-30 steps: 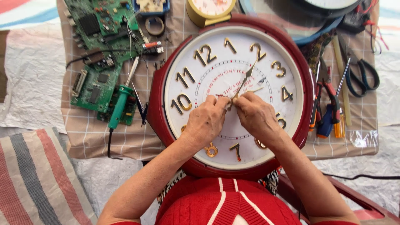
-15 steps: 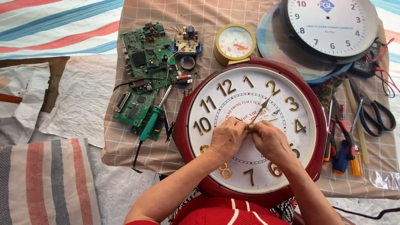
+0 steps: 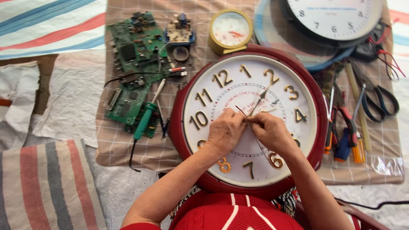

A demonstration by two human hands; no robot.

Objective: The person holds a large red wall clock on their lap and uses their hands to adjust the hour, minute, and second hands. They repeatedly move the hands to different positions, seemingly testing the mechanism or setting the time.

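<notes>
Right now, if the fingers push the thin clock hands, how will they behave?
The clock hands look thin and narrow, so they probably bend easily. They seem light, pinned only at the centre, so likely to swing. Both hands, left hand and right hand, pinch there.

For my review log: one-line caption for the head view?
Both hands, left hand and right hand, pinch the hands at the centre of a red-rimmed wall clock.

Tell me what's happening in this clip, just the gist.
A person in a red top bends over a large red-rimmed wall clock lying face up. The left hand and the right hand meet at the dial's centre, fingertips pinching at the clock hands; whether they grip a small tool is unclear. To the left lie green circuit boards and a green-handled soldering iron; a small yellow clock sits above, pliers and screwdrivers and scissors to the right.
</notes>
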